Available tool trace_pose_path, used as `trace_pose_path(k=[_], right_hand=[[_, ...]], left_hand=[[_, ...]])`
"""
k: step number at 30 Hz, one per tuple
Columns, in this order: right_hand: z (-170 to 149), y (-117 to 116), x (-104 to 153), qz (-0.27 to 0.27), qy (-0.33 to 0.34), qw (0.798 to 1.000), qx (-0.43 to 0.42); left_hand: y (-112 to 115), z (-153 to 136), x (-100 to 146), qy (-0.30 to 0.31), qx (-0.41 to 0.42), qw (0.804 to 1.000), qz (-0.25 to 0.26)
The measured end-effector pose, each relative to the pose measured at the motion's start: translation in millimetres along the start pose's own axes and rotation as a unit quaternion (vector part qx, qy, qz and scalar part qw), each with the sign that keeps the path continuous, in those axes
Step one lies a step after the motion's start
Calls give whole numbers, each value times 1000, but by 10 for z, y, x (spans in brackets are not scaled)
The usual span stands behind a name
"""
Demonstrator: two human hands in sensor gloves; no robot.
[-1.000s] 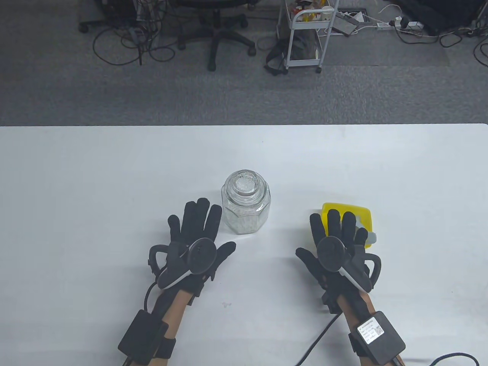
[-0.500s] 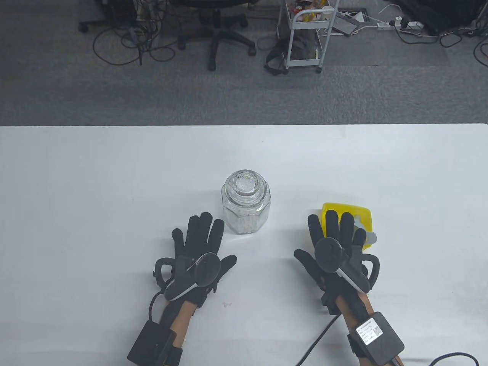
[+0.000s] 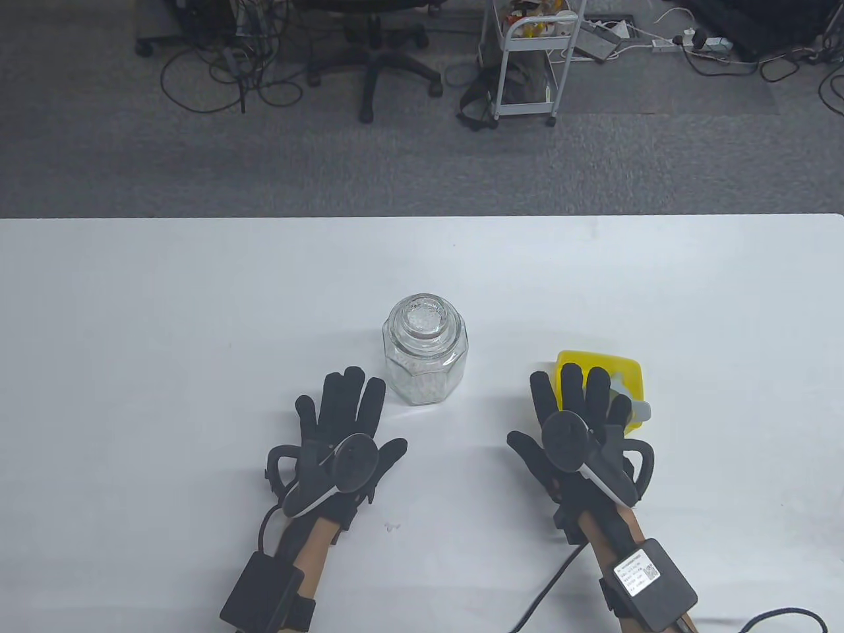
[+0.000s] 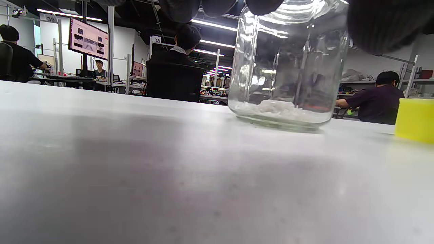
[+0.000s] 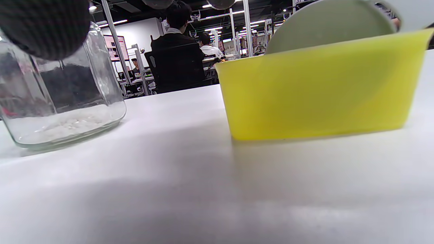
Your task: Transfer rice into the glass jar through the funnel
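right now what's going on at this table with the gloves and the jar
A person in black sensor gloves has both hands spread flat near the table, gripping nothing. The left hand lies just beside a glass jar, which has a thin layer of rice at its bottom and its lid on. The right hand is at the near edge of a yellow container with a grey-green funnel in it. No pouring is under way.
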State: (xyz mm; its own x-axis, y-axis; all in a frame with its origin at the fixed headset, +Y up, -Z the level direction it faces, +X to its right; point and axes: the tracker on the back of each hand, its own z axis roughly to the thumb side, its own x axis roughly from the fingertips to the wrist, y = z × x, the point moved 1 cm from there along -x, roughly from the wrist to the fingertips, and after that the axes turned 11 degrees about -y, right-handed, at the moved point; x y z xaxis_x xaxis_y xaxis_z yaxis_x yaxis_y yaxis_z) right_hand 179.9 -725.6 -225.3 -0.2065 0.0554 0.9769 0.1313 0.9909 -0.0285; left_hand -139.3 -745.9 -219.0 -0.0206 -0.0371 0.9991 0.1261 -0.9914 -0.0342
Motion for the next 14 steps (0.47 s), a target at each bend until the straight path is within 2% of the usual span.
trace_pose_path(k=[14], right_hand=[[27, -7, 18, 3, 2, 1000, 7]], left_hand=[[9, -5, 4, 0, -2, 1000, 4]])
